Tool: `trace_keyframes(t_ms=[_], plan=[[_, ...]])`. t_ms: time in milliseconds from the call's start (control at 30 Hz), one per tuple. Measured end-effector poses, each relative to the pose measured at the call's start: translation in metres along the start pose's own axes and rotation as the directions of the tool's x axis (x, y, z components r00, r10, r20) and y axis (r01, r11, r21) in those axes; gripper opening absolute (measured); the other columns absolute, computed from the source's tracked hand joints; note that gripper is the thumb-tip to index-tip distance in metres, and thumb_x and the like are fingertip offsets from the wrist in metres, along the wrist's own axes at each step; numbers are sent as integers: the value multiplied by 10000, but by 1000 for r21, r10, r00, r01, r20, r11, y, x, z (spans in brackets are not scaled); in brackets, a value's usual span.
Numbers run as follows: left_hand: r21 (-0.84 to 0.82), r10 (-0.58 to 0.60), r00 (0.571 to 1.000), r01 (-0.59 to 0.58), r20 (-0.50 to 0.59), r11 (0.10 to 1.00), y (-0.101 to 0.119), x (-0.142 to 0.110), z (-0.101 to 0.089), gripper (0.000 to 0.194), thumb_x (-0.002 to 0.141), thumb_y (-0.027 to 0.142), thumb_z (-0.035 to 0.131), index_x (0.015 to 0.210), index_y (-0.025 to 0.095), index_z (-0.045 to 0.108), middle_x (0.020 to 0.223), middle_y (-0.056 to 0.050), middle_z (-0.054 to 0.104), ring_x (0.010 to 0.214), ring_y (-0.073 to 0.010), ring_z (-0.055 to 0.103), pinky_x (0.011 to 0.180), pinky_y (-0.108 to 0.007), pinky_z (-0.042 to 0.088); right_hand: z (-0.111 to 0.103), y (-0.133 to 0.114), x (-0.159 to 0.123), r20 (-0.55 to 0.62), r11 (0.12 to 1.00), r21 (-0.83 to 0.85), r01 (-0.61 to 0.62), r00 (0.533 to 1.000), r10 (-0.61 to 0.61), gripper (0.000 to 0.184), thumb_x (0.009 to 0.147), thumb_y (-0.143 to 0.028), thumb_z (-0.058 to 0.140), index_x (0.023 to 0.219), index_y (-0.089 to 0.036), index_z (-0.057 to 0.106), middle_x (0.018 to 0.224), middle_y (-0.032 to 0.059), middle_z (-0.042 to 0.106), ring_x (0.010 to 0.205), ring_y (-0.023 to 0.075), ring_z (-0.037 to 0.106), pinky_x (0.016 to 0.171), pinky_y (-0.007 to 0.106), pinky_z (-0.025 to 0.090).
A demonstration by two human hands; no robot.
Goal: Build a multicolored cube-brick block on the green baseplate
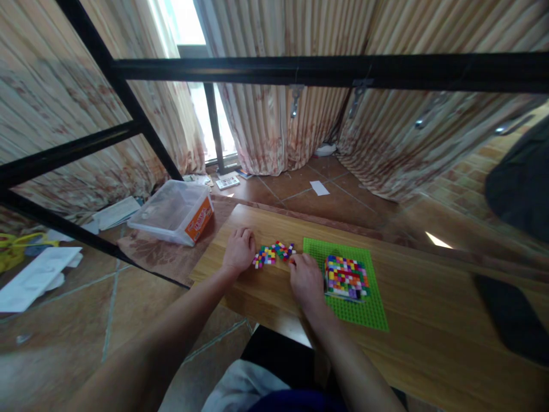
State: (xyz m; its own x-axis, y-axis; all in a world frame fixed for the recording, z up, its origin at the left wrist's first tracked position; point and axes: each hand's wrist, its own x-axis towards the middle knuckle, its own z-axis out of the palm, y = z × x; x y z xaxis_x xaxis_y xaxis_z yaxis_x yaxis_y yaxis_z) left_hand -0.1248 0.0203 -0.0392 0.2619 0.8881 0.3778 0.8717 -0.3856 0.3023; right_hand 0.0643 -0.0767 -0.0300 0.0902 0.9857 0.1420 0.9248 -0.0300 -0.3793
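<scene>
My left hand (pixel 240 249) rests on the wooden table, its fingers loosely bent at the left edge of a pile of small coloured toy bricks (pixel 269 255). At the pile's right side, my right hand (pixel 306 279) has its thumb and forefinger pinched together on a small reddish brick (pixel 293 261), partly hidden by the fingers. Just right of that hand lies a green studded baseplate (pixel 373 306). On it stands a block-shaped build (pixel 346 276) of many-coloured bricks, with a darker gap near its front right corner.
The wooden table (pixel 412 286) carries a dark flat object (pixel 510 315) at the right. Beyond its left end, a clear plastic box (pixel 171 209) with an orange label sits on a brown mat. Black metal bars (pixel 274 70) cross in front of the curtains. Papers (pixel 40 277) lie on the tiled floor.
</scene>
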Motion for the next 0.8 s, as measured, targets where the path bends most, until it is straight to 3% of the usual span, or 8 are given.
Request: trace_keyframes(t_ms=[167,400,633,800], plan=[[9,2,1000,-2,3,1000,0,0,0,162,883,125,464,943,183,603,1039,-104,641,1007,-263,551,935,-402,480,-4,-6,-15,-1,999,7,39,999,-39,169,955,-229,499,911,-199,659,916,56,614,905,192,534,807,294,378],[-4,1,1000,-1,-4,1000,0,0,1,163,880,130,467,947,189,603,1047,-99,636,1018,-256,550,959,-407,471,-12,-7,-14,50,996,24,90,995,-91,144,927,-239,551,916,-229,695,984,59,615,957,204,517,827,298,388],[2,-4,1000,4,-5,1000,0,-1,1,186,873,132,470,978,186,613,1082,-102,628,1061,-260,546,983,-408,468,-7,-5,-11,82,987,10,160,984,-160,204,952,-186,490,873,-212,676,929,63,632,909,203,518,797,302,387],[-12,-11,1000,11,0,1000,1,0,0,198,865,120,472,989,178,616,1084,-111,631,1052,-259,548,980,-415,466,3,-6,-12,18,985,-4,175,984,-175,258,948,-123,443,862,-205,673,919,61,626,890,188,524,772,283,389]])
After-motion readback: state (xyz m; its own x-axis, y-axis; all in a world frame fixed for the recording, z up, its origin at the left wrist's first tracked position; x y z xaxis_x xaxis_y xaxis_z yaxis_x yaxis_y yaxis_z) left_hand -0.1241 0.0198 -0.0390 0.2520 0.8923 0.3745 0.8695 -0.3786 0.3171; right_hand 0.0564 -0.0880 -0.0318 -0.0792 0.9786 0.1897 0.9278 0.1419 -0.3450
